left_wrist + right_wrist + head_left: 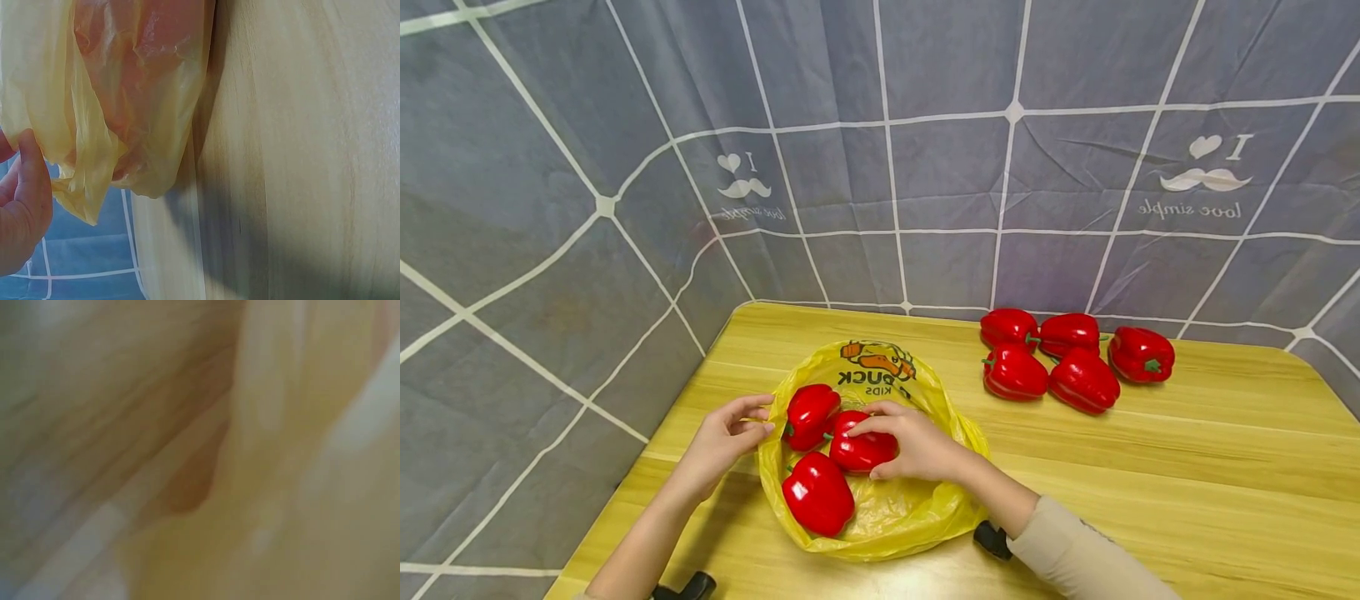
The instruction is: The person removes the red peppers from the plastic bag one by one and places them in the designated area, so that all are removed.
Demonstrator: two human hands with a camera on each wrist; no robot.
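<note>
A yellow plastic bag [917, 517] lies with its mouth spread wide on the table. At its left rim, my left hand [722, 442] pinches the plastic between thumb and fingers; the left wrist view shows the thumb [32, 181] against the bag [94, 150]. My right hand [917, 442] reaches in over the right rim and grips a red bell pepper [850, 446], its stem pointing left. Two more bell peppers sit in the bag, one behind [812, 415] and one in front [820, 497]. The right wrist view is blurred, mostly yellow plastic [281, 506].
Several red bell peppers [1084, 381] are grouped at the back of the wooden table [1187, 467], right of the bag. A grey curtain [955, 183] with white lines hangs behind and at the left. Black wrist mounts [992, 540] show near both forearms.
</note>
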